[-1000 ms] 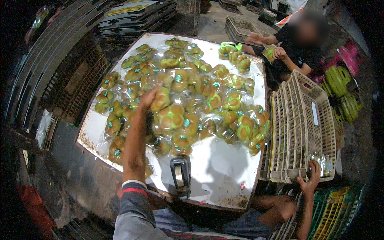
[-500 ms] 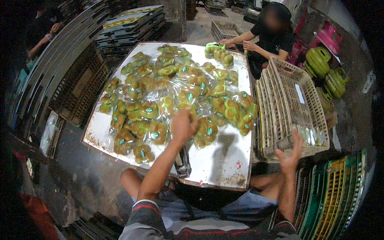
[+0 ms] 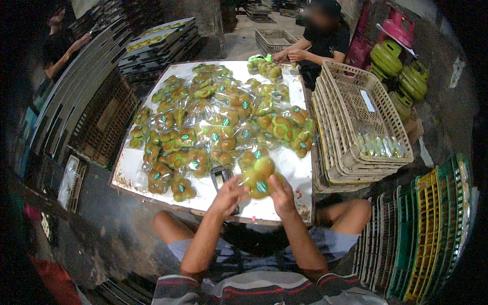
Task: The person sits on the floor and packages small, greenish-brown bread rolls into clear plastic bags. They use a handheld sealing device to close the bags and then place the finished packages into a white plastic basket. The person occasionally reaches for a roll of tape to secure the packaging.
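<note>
Both my hands hold one clear plastic bag of round yellow-brown buns (image 3: pixel 259 175) with a green sticker, just above the near edge of the white table (image 3: pixel 290 168). My left hand (image 3: pixel 230 192) grips the bag's left side. My right hand (image 3: pixel 281 192) grips its right side. A dark tape dispenser (image 3: pixel 219 177) stands on the table right behind my left hand. Several more bags of buns (image 3: pixel 213 122) cover the table's middle and left.
Another person sits at the far end, hands on a bag of buns (image 3: pixel 264 66). Stacked beige plastic crates (image 3: pixel 356 122) stand right of the table, green and yellow crates (image 3: pixel 432 223) at lower right. Green gas cylinders (image 3: pixel 401 66) stand at upper right, dark tray racks (image 3: pixel 101 112) on the left.
My left hand pulled back from the pile with a bag of buns. My right hand left the beige crates and came to the bag. Both now hold it near the table's front edge.
</note>
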Action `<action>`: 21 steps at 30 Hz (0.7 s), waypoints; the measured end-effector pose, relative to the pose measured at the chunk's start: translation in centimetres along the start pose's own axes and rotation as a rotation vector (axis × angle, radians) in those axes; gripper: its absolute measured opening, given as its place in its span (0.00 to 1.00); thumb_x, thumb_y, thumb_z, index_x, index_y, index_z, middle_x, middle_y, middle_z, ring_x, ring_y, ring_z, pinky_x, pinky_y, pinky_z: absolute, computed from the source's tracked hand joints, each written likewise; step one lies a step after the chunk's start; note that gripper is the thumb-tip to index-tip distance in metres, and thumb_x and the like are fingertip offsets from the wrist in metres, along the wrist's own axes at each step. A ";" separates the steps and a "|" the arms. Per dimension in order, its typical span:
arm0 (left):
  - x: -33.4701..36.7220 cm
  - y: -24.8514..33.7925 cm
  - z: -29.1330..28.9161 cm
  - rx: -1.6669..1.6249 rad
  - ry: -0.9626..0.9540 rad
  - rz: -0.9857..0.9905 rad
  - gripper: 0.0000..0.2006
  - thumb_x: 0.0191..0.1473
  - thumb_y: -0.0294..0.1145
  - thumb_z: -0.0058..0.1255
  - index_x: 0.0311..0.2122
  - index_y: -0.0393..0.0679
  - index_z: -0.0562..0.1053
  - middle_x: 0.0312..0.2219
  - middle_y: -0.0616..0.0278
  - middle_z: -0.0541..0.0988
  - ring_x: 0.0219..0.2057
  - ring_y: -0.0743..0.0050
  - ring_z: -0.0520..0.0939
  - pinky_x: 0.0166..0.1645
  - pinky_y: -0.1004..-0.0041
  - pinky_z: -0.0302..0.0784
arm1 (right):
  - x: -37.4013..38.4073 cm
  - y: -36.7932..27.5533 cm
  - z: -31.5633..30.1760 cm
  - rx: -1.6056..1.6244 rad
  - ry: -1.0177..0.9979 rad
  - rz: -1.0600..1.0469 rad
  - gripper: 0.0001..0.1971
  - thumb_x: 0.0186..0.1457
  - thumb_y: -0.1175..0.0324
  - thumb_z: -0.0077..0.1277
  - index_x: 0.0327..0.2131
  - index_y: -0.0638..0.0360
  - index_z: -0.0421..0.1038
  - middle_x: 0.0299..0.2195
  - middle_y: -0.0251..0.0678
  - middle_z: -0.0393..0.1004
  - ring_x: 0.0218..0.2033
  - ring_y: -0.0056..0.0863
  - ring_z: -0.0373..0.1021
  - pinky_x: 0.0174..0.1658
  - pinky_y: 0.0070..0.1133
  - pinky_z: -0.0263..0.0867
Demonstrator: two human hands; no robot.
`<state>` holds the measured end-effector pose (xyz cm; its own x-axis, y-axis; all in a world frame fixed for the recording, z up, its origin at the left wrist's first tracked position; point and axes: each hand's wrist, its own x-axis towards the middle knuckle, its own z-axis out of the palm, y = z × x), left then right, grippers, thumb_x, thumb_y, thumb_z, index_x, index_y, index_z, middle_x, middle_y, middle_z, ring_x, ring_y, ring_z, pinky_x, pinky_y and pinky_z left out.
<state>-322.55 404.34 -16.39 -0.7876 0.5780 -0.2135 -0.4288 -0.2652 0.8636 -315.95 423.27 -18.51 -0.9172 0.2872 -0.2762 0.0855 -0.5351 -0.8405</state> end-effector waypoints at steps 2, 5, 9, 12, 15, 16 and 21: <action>-3.5 0.8 1.2 -0.324 -0.098 -0.103 0.31 0.57 0.33 0.57 0.62 0.36 0.60 0.49 0.57 0.76 0.48 0.66 0.79 0.47 0.65 0.81 | -0.7 -1.0 -0.1 -0.270 -0.145 -0.157 0.22 0.54 0.63 0.62 0.49 0.62 0.69 0.44 0.39 0.75 0.42 0.24 0.73 0.45 0.23 0.70; -4.7 1.2 3.5 0.225 0.014 -0.151 0.26 0.56 0.37 0.60 0.56 0.37 0.68 0.47 0.58 0.78 0.47 0.72 0.78 0.51 0.70 0.75 | -2.7 -3.5 -0.5 -0.485 -0.209 -0.277 0.26 0.48 0.63 0.68 0.48 0.63 0.70 0.37 0.35 0.77 0.36 0.22 0.73 0.42 0.21 0.71; -5.9 0.8 4.7 0.699 -0.170 -0.066 0.26 0.56 0.38 0.61 0.55 0.36 0.69 0.47 0.61 0.78 0.48 0.77 0.76 0.53 0.72 0.71 | -4.1 -7.4 1.2 -0.852 -0.098 -0.448 0.20 0.46 0.67 0.67 0.41 0.63 0.72 0.28 0.30 0.75 0.27 0.19 0.69 0.35 0.20 0.67; -7.4 -0.3 4.1 0.404 -0.275 -0.111 0.27 0.58 0.42 0.59 0.56 0.35 0.68 0.49 0.58 0.77 0.49 0.74 0.76 0.55 0.71 0.71 | -5.9 -8.9 2.1 -0.840 -0.194 -0.346 0.11 0.48 0.67 0.66 0.28 0.60 0.74 0.20 0.28 0.71 0.21 0.17 0.66 0.27 0.20 0.62; -8.2 -0.2 1.8 -0.217 -0.353 -0.255 0.30 0.60 0.53 0.52 0.56 0.36 0.70 0.44 0.57 0.79 0.47 0.72 0.77 0.54 0.72 0.72 | -6.3 -8.1 -0.2 -0.265 -0.516 -0.178 0.13 0.52 0.61 0.64 0.26 0.60 0.74 0.16 0.27 0.70 0.20 0.16 0.66 0.26 0.20 0.63; -8.2 0.4 1.9 -0.194 -0.384 -0.305 0.29 0.59 0.54 0.53 0.54 0.36 0.71 0.42 0.57 0.80 0.45 0.73 0.78 0.52 0.72 0.74 | -6.9 -8.0 0.5 -0.495 -0.474 -0.272 0.13 0.53 0.62 0.63 0.26 0.60 0.74 0.17 0.27 0.70 0.21 0.16 0.66 0.26 0.19 0.63; -7.9 3.0 5.7 0.598 -0.291 -0.063 0.17 0.60 0.46 0.55 0.42 0.41 0.79 0.36 0.64 0.82 0.38 0.78 0.79 0.46 0.73 0.75 | -7.4 -6.9 2.5 -0.133 -0.329 -0.222 0.15 0.56 0.59 0.60 0.27 0.62 0.74 0.27 0.33 0.73 0.25 0.19 0.67 0.30 0.18 0.64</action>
<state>-315.14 403.38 -9.49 -0.5820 0.7851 -0.2120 -0.0848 0.2007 0.9760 -310.70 422.84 -9.48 -0.9926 0.1032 0.0642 -0.0986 -0.3754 -0.9216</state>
